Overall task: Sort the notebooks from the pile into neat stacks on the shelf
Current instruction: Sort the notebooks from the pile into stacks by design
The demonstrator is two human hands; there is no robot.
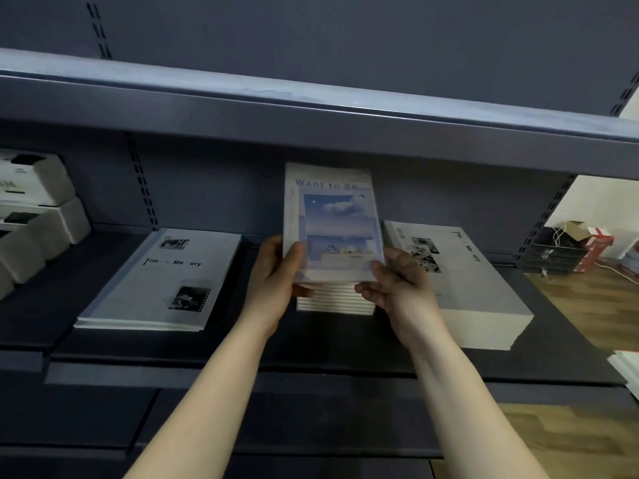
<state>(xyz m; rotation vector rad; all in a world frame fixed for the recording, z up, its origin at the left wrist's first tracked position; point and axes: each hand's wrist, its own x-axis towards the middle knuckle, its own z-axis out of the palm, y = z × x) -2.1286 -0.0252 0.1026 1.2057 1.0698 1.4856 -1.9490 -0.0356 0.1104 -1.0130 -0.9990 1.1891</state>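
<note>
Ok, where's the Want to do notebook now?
Head view, centre: Want to do notebook, held by left hand and right hand over the small stack, between two Time Memory stacks.

A sky-covered notebook [333, 223] tilts above the small middle stack [335, 302]. A low white stack [155, 288] lies left, a taller white stack [480, 295] right.

Black stacked trays [553, 252] stand on a wooden floor [584, 305]. A red-and-white box [596, 242] sits just right of them. Pale boxes [38, 188] lie far left.
</note>
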